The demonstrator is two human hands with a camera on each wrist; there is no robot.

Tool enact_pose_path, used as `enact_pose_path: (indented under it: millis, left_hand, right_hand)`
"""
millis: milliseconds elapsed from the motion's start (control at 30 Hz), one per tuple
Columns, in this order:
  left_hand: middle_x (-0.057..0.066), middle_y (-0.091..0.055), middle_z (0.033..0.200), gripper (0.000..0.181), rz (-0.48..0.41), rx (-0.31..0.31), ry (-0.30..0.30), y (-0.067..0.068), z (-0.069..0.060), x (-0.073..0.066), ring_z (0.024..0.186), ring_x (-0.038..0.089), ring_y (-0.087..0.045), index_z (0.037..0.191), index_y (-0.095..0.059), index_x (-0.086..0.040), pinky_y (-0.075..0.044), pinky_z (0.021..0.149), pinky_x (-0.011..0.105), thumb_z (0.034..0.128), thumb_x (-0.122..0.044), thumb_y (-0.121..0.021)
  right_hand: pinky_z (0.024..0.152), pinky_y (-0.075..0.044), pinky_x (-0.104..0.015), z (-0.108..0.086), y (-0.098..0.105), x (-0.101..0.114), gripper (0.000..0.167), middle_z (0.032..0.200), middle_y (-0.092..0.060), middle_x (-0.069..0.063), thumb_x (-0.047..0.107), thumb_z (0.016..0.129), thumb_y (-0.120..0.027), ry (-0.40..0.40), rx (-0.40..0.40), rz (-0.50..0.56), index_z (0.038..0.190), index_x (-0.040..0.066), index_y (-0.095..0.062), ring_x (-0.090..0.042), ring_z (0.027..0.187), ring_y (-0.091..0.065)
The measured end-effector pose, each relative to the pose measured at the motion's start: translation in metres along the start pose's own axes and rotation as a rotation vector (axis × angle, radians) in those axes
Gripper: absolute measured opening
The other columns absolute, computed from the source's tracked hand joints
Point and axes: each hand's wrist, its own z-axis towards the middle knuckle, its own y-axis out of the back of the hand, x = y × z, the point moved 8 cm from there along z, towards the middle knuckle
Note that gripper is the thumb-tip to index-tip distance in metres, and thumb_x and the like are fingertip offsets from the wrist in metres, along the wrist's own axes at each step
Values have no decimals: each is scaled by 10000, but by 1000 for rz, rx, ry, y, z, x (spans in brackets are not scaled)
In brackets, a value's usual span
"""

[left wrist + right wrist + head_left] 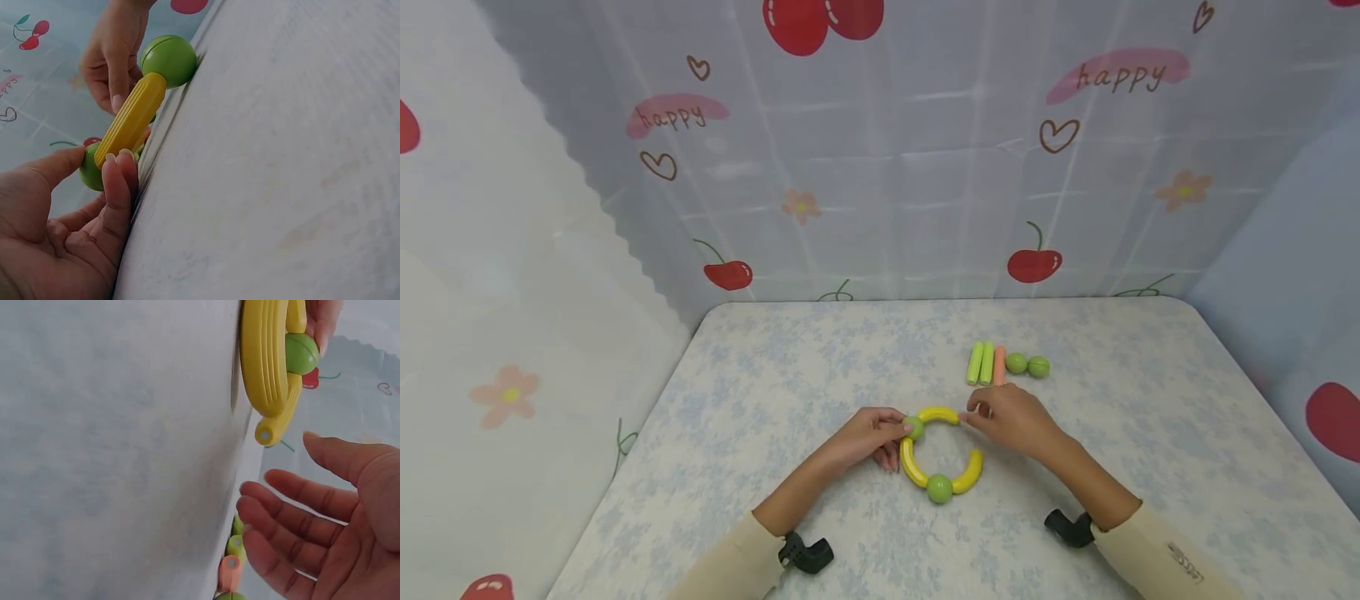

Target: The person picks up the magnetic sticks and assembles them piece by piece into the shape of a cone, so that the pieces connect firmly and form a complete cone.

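Yellow curved pieces and two green balls form a ring on the table, with a gap at its right side. My left hand pinches the upper-left green ball between thumb and fingers. Beside the free end of the top yellow piece is my right hand; in the right wrist view its fingers are spread and hold nothing, apart from that yellow end.
Behind my right hand lie two light green sticks, an orange stick and two green balls in a row. A patterned curtain stands along the table's back edge.
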Motion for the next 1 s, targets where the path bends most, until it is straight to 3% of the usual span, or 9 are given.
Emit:
enact_pose_path:
  millis: [133,267,367,467,600,700,833,1000]
  left_hand:
    - [98,-682,713,401,62,-5,3,1,-3,-3,511,158,-608,1270,-648,-43,-515,470,271,1001,-339,-670]
    - [90,-667,692,455,221,-25,11,4,-9,-10,471,169,-576,1289,-622,-54,-502,449,289,982,-384,-689]
    - [91,-660,664,462,397,-48,6,7,-14,-20,462,192,-569,1271,-639,-76,-497,462,314,976,-428,-684]
    - [23,-638,674,444,634,-121,-12,12,-15,-33,520,162,-559,1212,-687,-126,-481,507,313,966,-495,-668]
    - [-65,-601,751,404,891,-207,-64,13,-5,-52,601,118,-536,1187,-713,-162,-454,545,295,964,-496,-668]
    - [-63,-617,832,358,928,-185,-126,7,10,-58,640,104,-548,1212,-715,-175,-460,559,280,974,-440,-681]
    - [-48,-652,923,307,882,-128,-184,1,25,-57,684,84,-565,1204,-733,-189,-471,577,261,977,-391,-694]
    - [-70,-679,893,224,836,-100,-216,0,31,-53,698,55,-577,1149,-770,-188,-478,597,244,971,-314,-718]
  right_hand:
    - [548,-454,-289,-16,-6,-7,193,709,-619,84,318,926,-761,-70,72,15,821,165,-708,-84,597,-531]
    - [541,-429,-301,-29,-14,-6,266,658,-575,82,369,885,-797,-126,120,34,739,191,-661,-110,583,-510]
    - [524,-410,-295,-34,-17,-4,311,629,-555,73,383,851,-825,-147,128,36,692,194,-637,-114,561,-494]
    - [504,-378,-279,-37,-18,-4,359,593,-526,67,385,841,-834,-160,126,32,639,191,-608,-105,534,-463]
    - [494,-333,-262,-36,-19,-3,398,553,-484,62,368,855,-824,-168,129,36,593,182,-589,-95,511,-421]
    - [492,-333,-260,-35,-20,-1,391,549,-486,61,345,865,-818,-168,133,34,587,183,-595,-95,507,-425]
    - [494,-363,-274,-33,-20,0,374,581,-514,50,311,876,-812,-164,128,24,599,186,-595,-109,514,-454]
    - [495,-380,-282,-28,-19,1,351,601,-526,43,280,888,-802,-155,110,26,620,182,-597,-115,519,-467]
